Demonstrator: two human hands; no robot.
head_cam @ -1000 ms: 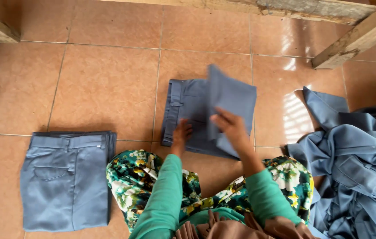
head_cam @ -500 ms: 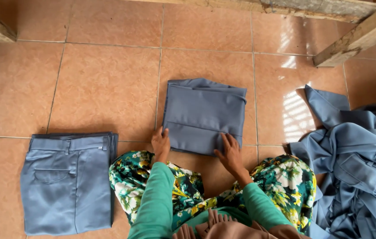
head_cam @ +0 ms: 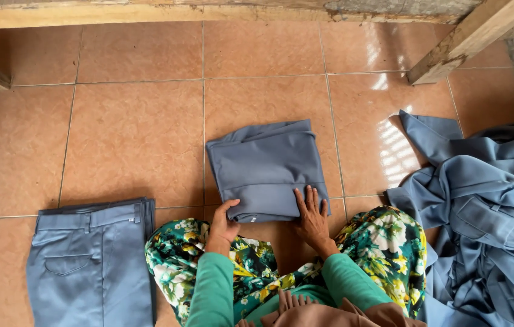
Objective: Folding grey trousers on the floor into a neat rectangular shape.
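A grey-blue folded garment point(head_cam: 266, 166) lies flat on the tiled floor in front of my knees. My left hand point(head_cam: 223, 221) grips its near left corner, thumb on top and fingers under the edge. My right hand point(head_cam: 312, 213) rests flat on its near right corner, fingers spread. Green sleeves cover both my arms, and a green floral skirt point(head_cam: 384, 248) covers my knees.
A folded pair of grey-blue trousers point(head_cam: 90, 263) lies at the lower left. A loose heap of grey-blue clothes point(head_cam: 487, 206) fills the right side. Wooden beams point(head_cam: 469, 36) run along the top and top right. The floor point(head_cam: 129, 139) is orange tile.
The raised flap of the garment was folded down flat. Both hands slid back to its near edge, and the left hand now grips the corner.
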